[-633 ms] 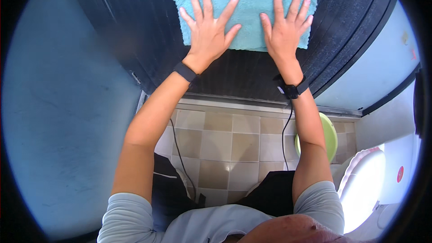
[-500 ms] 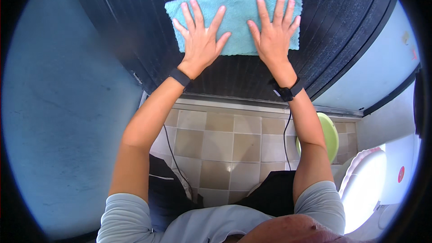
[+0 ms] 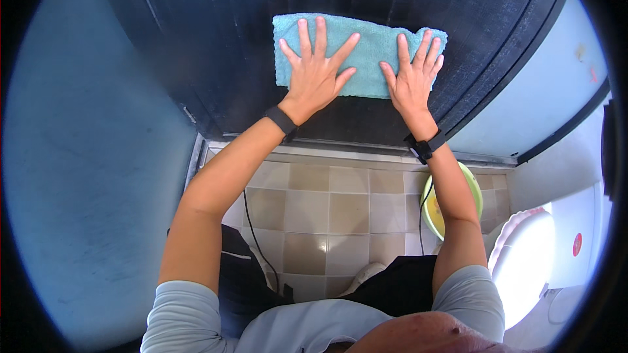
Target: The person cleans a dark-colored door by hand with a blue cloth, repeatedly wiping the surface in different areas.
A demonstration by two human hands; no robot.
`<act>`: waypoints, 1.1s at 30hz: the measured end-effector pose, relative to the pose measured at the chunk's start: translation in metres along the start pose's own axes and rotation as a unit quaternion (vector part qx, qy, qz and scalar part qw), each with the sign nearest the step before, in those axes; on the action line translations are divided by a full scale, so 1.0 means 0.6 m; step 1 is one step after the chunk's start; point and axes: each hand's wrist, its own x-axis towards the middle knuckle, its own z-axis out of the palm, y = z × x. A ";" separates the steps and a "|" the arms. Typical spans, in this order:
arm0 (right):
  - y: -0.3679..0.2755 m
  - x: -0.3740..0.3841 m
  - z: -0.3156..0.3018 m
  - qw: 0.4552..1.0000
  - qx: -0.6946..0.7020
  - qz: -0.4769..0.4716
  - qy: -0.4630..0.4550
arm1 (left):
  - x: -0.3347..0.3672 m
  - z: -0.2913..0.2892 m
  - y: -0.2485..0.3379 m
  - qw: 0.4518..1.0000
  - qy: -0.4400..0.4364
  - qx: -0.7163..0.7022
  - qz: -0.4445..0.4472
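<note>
A folded turquoise cloth [image 3: 369, 59] lies flat against a dark, vertically grooved door [image 3: 222, 46]. My left hand [image 3: 315, 72] presses on its left part, palm down with the fingers spread. Over the cloth's right end rests my right hand [image 3: 413, 82], also flat, its fingers stretched out and slightly apart. Neither hand grips the cloth; both push it onto the panel. Each wrist wears a black band, and a dark cable runs down from the right one.
Below the door runs a pale sill [image 3: 327, 152], then a floor of beige and white tiles [image 3: 307, 209]. A light green basin [image 3: 474, 189] stands at the right, partly behind my right forearm. Nearer is a white toilet [image 3: 523, 268]. A bluish wall [image 3: 98, 157] fills the left side.
Both hands and the cloth have slid right and down along the door. The cloth now tilts, its right end lower. My hands remain flat on it.
</note>
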 end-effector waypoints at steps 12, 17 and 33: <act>0.036 0.041 -0.015 0.998 -0.025 0.032 0.057 | 0.065 0.001 0.009 0.996 0.087 0.026 0.011; 0.023 0.080 -0.014 0.996 -0.021 0.017 0.088 | 0.082 -0.011 -0.024 0.992 0.113 0.051 0.017; -0.096 0.087 0.039 0.996 0.018 -0.031 0.077 | 0.019 -0.024 -0.110 0.997 0.066 0.042 0.013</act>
